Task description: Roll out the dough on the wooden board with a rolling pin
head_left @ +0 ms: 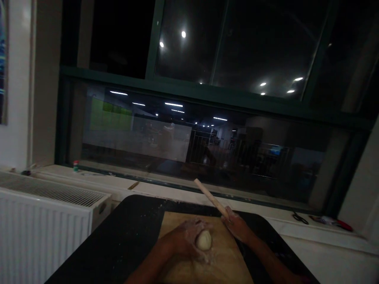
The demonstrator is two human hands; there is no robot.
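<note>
A pale, round ball of dough (204, 240) rests on a wooden board (229, 262). Curved around its left side is my left hand (189, 236), with flour on the fingers and thumb touching the dough. My right hand (235, 225), also floury, grips one end of a slim wooden rolling pin (211, 197). The pin is raised at a slant over the board's far right corner, its free end pointing up and to the left toward the window.
The board lies on a black table (130, 225) dusted with flour specks. Beyond is a white windowsill (174, 193) with a small green bottle (75, 166) and black scissors (300, 218). A white radiator (44, 228) stands on the left, below a dark window (189, 130).
</note>
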